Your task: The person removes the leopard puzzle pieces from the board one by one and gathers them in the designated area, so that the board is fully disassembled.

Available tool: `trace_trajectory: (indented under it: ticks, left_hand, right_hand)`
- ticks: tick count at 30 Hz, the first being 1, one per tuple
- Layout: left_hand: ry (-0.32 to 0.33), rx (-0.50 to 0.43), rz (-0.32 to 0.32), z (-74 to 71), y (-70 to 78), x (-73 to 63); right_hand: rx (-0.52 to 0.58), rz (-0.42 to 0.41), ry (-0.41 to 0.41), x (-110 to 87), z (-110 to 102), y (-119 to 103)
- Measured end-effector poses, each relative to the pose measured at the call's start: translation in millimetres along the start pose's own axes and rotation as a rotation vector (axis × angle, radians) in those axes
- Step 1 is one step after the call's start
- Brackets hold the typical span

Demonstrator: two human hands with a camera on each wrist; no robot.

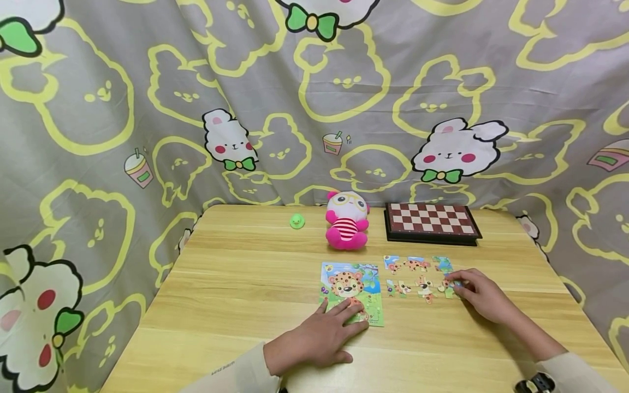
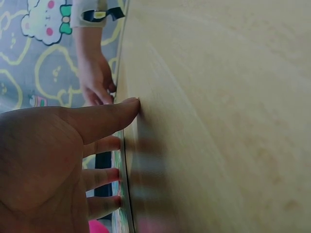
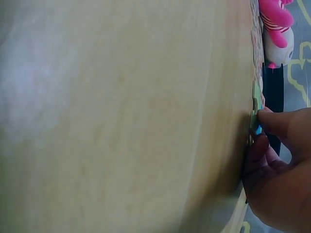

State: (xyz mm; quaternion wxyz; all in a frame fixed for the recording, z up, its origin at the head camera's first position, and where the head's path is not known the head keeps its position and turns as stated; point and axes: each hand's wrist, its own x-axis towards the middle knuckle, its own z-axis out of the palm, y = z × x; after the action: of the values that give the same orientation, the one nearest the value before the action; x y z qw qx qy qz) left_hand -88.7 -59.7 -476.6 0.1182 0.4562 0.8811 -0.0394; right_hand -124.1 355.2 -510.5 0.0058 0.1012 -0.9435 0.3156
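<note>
My left hand (image 1: 324, 334) rests with spread fingers on the lower part of a puzzle board (image 1: 346, 284) printed with a spotted cub. In the left wrist view, the thumb and fingertips of that hand (image 2: 43, 160) are straight. To the board's right lie several loose jigsaw pieces (image 1: 416, 265) in two rough rows. My right hand (image 1: 484, 297) is at the right end of the lower row, where its thumb and fingers pinch a green-and-blue jigsaw piece (image 3: 255, 120), partly hidden by the fingers.
Behind the puzzle sits a pink and white plush toy (image 1: 346, 221). A small green duck (image 1: 297, 221) stands to its left, and a checkered game board (image 1: 432, 221) to its right. A patterned curtain (image 1: 275, 71) hangs behind the wooden table (image 1: 236, 278).
</note>
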Motion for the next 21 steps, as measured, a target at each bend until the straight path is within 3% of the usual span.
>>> trace_trajectory:
  ticks: [21]
  left_hand:
    - [0.023, -0.027, -0.005, 2.4, -3.9, -0.2]
  right_hand:
    - [0.029, 0.042, -0.007, -1.2, 1.9, 3.9]
